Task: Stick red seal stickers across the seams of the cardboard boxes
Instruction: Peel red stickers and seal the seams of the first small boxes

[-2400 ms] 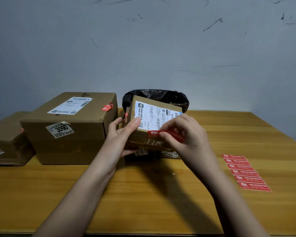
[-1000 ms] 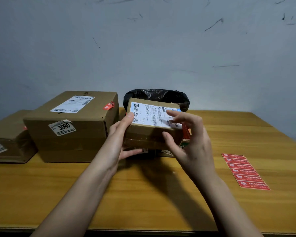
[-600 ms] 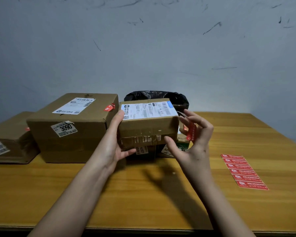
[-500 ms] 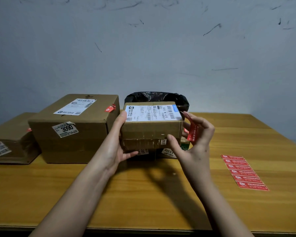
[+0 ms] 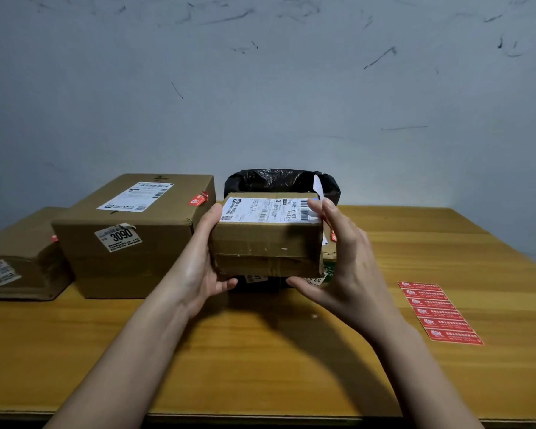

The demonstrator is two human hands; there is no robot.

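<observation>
Both my hands hold a small cardboard box (image 5: 266,243) with a white shipping label on top, lifted above the wooden table (image 5: 260,360). My left hand (image 5: 198,270) grips its left side, thumb under the bottom edge. My right hand (image 5: 347,267) wraps its right side, fingertips on the top edge and thumb below. A bit of a red seal sticker (image 5: 333,235) shows between my right palm and the box's right face; the rest is hidden. A sheet of red seal stickers (image 5: 440,312) lies on the table to the right.
A large box (image 5: 130,243) marked 3090, with a red seal (image 5: 198,199) on its top edge, stands at the left. A flatter box (image 5: 16,258) lies beyond it. A black-lined bin (image 5: 279,180) sits behind the held box. More parcels (image 5: 291,278) lie under it.
My hands turned the small box from tilted to level. My right hand, which held the red sticker free beside the box, now lies against the box's right side with the sticker under it.
</observation>
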